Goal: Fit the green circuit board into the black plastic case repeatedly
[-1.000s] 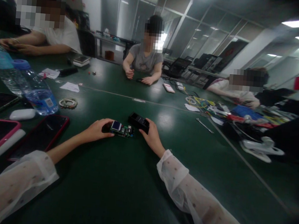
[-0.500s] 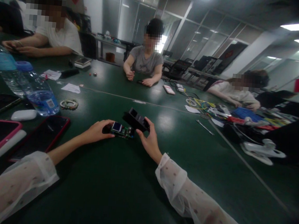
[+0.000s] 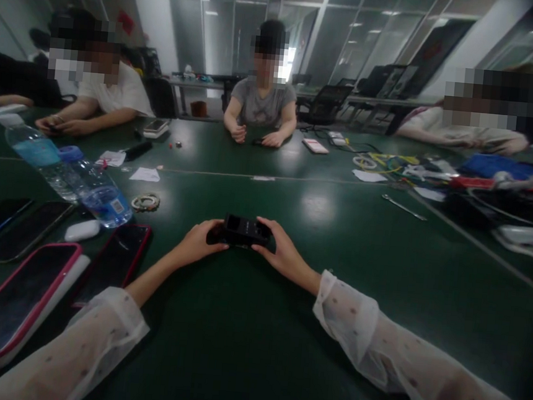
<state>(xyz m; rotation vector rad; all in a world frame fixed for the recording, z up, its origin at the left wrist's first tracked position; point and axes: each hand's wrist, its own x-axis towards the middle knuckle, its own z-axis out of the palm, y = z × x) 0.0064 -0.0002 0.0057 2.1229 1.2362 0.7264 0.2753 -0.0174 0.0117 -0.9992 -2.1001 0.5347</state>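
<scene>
A black plastic housing [image 3: 242, 227] with a rectangular window opening is held just above the table in front of me. My right hand [image 3: 283, 251] grips its right end between thumb and fingers. On the other side, my left hand [image 3: 200, 243] is closed around the left end of the circuit board, which the housing now covers almost wholly. Whether the housing is seated on the board or only resting over it, I cannot tell.
At left lie several phones [image 3: 19, 303], a white earbud case [image 3: 83, 230], water bottles [image 3: 103, 201] and a beaded bracelet [image 3: 145, 202]. A wrench [image 3: 403, 207] and a pile of cables [image 3: 391, 164] lie at right. Other people sit across the green table [image 3: 216, 345].
My right hand has brought the black housing left and down over the circuit board, hiding its small screen. The hands are closer together. The view has levelled and shifted.
</scene>
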